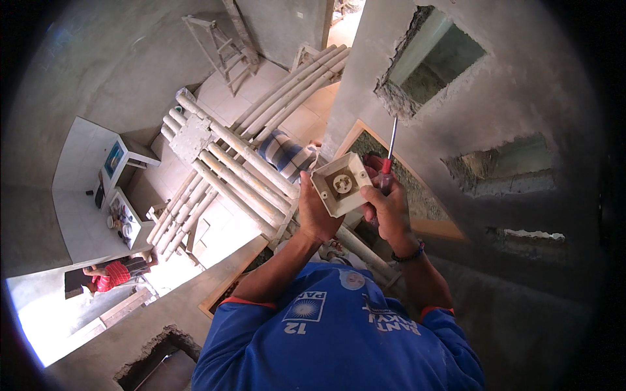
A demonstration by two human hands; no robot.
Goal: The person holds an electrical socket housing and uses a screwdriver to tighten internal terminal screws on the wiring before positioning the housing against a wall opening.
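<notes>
A white square electrical box (pixel 352 163) is held up in front of my chest, its open face turned toward me. Inside it shows a round cream fitting (pixel 343 184) with slots. My left hand (pixel 317 212) grips the box by its left and lower side. In my right hand (pixel 391 212) is a screwdriver (pixel 387 167) with a red and clear handle, its metal shaft pointing up, away from the box. The right thumb presses against the box's right edge. Some right fingers are hidden behind the box and the handle.
Below lies a scaffold of pale bamboo poles (pixel 254 166) with a rough board (pixel 193 138). The wall (pixel 521 72) at right has broken-edged openings (pixel 443 62). A wooden frame (pixel 450 229) stands close by. Far left, a person in red (pixel 114 275) bends near a bright opening. A ladder (pixel 225 55) stands at the back.
</notes>
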